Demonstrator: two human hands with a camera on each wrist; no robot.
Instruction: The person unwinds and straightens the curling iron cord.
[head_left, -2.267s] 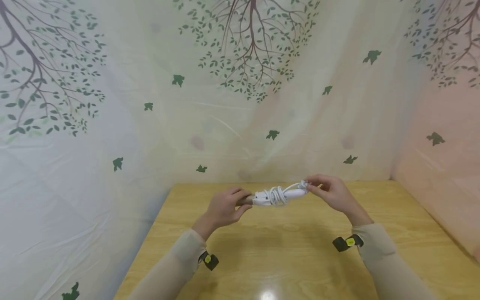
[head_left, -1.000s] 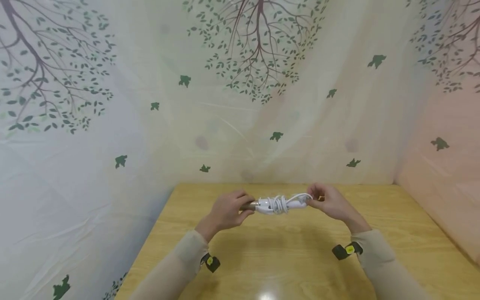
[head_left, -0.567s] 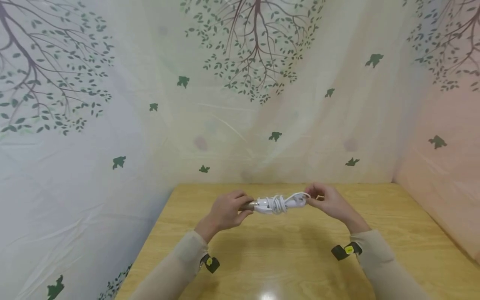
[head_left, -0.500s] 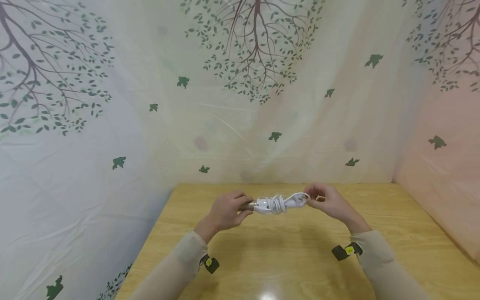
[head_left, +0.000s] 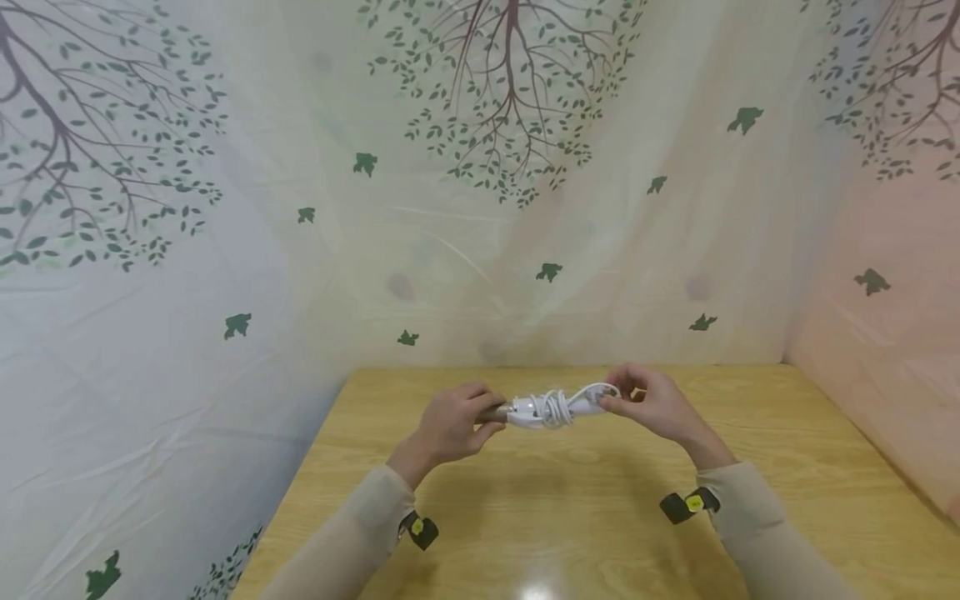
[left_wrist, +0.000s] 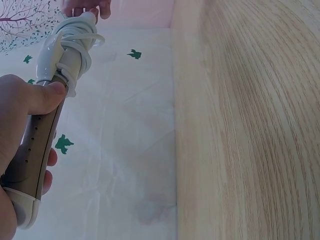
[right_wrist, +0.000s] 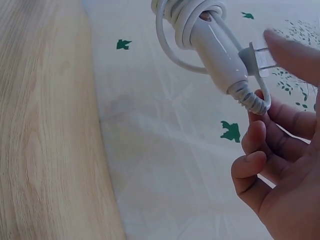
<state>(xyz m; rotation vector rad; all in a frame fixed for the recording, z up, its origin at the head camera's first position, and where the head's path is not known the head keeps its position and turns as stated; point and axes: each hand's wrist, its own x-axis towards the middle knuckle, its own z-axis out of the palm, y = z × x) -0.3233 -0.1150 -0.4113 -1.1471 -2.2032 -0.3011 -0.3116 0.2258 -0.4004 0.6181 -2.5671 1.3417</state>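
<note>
Two hands, one white-and-brown device (head_left: 525, 406), and it's up in the air, over the middle of the table's far half! On the left side, the left hand (head_left: 450, 421) is clamped round the brown handle (left_wrist: 31, 145), thumb across the top, two fingertips peeking out beneath. Over to the right, the right hand (head_left: 652, 404) is at the white tapered end (right_wrist: 220, 55): thumb well apart from the fingers, fingers bent, fingertips touching the ribbed cord sleeve (right_wrist: 250, 101). Whether they actually grip it, I cannot tell.

And between the hands, one white cord (head_left: 556, 408), wound several times round the device; the overlapping turns defy an exact count. One plug (right_wrist: 253, 61) sits just beside the tapered end, two prongs pointing at the right thumb.

Two wrists, two black cameras, one left (head_left: 424, 532), one right (head_left: 681, 507), each bearing one yellow tag, and two beige sleeves, left (head_left: 352, 517) and right (head_left: 765, 517). Below, one wooden table (head_left: 540, 500); beyond, a pale backdrop (head_left: 450, 250) with three printed trees (head_left: 512, 83) along the top and ten green bird-like shapes (head_left: 550, 272).
</note>
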